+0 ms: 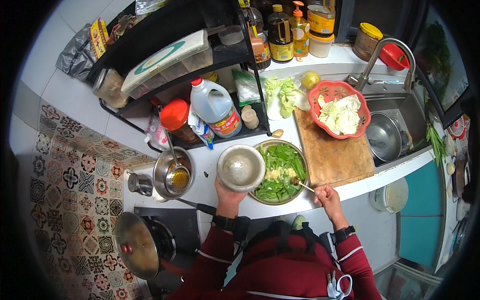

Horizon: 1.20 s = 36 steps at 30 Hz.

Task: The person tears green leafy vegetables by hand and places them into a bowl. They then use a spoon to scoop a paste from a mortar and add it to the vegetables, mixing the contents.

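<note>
My left hand [227, 198] supports a grey stone mortar [240, 168] from beneath. The mortar is tilted so that its inside faces up toward me, and its rim overlaps the left edge of a round plate [278, 203]. Chopped leafy greens [283, 155] fill the plate, with minced garlic [277, 173] heaped at their middle. Between the fingers of my right hand [327, 198] is the thin pale handle of a small utensil [306, 186]. Its dark end rests at or just above the right side of the greens; contact cannot be told.
A wooden cutting board [337, 161] carries a red plastic basket [318, 123] of torn cabbage, beside the sink [416, 135]. At left stand a steel pot [159, 187] with a skimmer [178, 178] and a lidded wok [137, 232] on the stove. A black rack [258, 90] holds jars and bottles.
</note>
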### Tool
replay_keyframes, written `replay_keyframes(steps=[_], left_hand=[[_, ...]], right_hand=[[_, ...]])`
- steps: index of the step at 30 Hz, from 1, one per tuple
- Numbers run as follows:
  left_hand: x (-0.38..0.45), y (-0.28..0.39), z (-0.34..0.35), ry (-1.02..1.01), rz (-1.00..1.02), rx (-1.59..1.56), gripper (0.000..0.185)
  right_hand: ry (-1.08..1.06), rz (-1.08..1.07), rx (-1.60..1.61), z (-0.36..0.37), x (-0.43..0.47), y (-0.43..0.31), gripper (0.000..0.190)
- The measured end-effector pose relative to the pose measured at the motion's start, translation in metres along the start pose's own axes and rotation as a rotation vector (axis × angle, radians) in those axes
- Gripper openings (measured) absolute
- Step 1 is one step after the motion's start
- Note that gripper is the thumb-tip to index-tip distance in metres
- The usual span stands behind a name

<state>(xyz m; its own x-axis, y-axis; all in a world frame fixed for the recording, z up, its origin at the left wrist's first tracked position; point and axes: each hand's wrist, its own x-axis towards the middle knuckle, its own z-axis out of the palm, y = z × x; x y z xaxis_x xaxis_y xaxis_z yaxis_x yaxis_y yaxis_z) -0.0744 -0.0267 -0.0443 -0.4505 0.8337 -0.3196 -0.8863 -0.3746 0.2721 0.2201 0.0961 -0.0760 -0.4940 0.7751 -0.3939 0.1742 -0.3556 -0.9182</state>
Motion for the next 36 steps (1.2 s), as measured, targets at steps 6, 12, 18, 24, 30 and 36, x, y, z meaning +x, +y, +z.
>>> replay_keyframes(steps=[6,12,18,24,30,36], left_hand=[[-0.008,-0.002,0.01,-0.109,-0.268,-0.085,0.069],[-0.012,0.009,0.026,-0.062,-0.311,0.011,0.059],[-0.006,0.005,0.032,-0.033,-0.267,0.052,0.053],[0.001,0.002,0.003,-0.181,-0.316,0.055,0.054],[0.012,0.0,-0.003,-0.387,-0.352,-0.026,0.052],[0.015,-0.004,0.011,-0.288,-0.349,0.197,0.049]], right_hand=[[-0.081,-0.182,0.074,0.002,-0.012,-0.08,0.008],[-0.298,-0.462,-0.308,0.036,-0.03,-0.18,0.01],[-0.306,-1.029,-0.934,0.09,-0.017,-0.198,0.008],[-0.483,-1.046,-1.015,0.095,-0.03,-0.211,0.014],[-0.636,-0.952,-1.115,0.102,-0.02,-0.207,0.015],[-0.359,-1.148,-1.055,0.107,-0.005,-0.197,0.013]])
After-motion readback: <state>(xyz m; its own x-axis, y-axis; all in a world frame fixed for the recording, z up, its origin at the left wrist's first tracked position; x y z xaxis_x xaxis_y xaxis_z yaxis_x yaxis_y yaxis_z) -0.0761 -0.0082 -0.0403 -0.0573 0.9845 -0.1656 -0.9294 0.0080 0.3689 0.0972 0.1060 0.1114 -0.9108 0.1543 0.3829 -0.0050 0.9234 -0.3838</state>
